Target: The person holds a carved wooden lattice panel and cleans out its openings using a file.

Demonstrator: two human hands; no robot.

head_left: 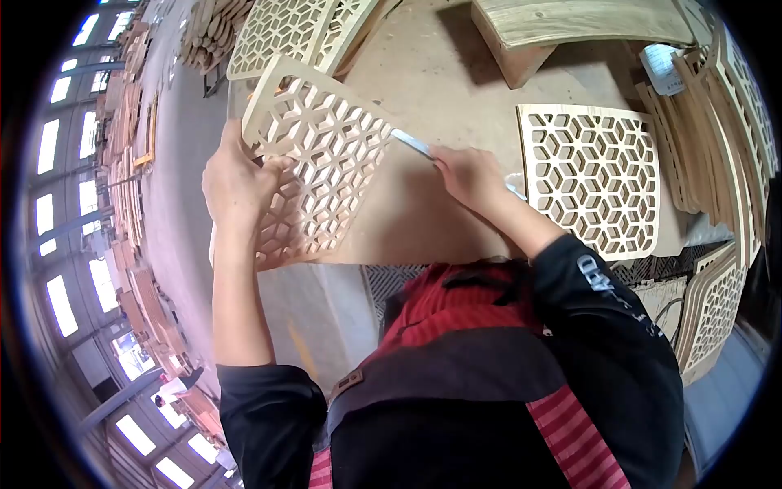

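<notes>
My left hand (pixel 244 175) is closed on the left side of a wooden lattice panel (pixel 326 151), which is tilted up over the worktable. A pattern of cut-out diamonds covers the panel. In my right hand (pixel 472 179) is a flat silvery strip-shaped tool (pixel 411 143), its tip at the panel's right edge; whether it touches cannot be made out. My fingers hide the tool's middle. To the right of that hand, a second lattice panel (pixel 590 179) lies on the worktable (pixel 423 77).
More lattice panels (pixel 281 37) lie at the back left. A wooden piece with a broad top (pixel 578 24) stands at the back. On the right are curved wooden strips (pixel 680 138) and stacked lattice panels (pixel 713 314). Bundled wooden pieces (pixel 213 33) sit beyond the table's left edge.
</notes>
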